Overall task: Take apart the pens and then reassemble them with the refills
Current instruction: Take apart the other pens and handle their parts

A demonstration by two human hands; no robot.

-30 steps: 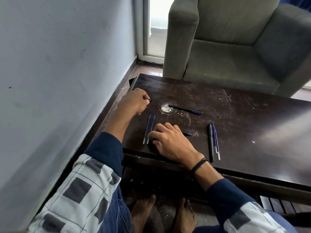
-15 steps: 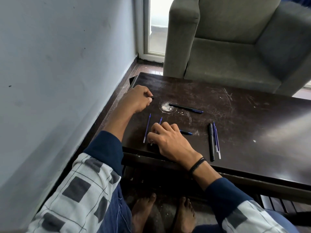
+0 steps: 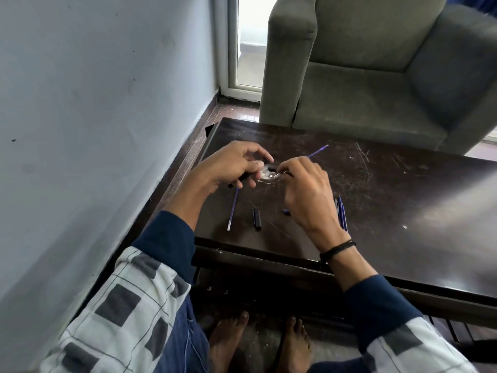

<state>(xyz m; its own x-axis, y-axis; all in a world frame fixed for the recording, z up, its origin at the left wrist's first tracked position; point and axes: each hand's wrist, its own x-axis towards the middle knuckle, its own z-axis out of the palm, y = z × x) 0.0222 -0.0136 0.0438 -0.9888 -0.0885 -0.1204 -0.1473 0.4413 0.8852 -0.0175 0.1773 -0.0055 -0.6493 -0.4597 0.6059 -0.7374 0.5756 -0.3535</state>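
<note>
1. The pale blue plastered wall (image 3: 107,103) hemmed the left edge of the dark scratched wooden table (image 3: 403,189).
2. The grey upholstered armchair (image 3: 363,103) blocked its far edge.
3. A thin blue refill (image 3: 233,210) and a short black pen piece (image 3: 256,218) lay apart near the front left.
4. The table's right stretch lay open.

Home living rm is indicated: grey upholstered armchair (image 3: 376,71) set by low dark coffee table (image 3: 403,189), w/ balcony door (image 3: 248,41).

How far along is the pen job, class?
Done: taking apart, at least partly; a loose refill and a short black pen piece lie on the table. In hand: the left hand holds a black barrel, the right hand pinches a blue refill by it. Left: reassembly of the loose parts.
</note>
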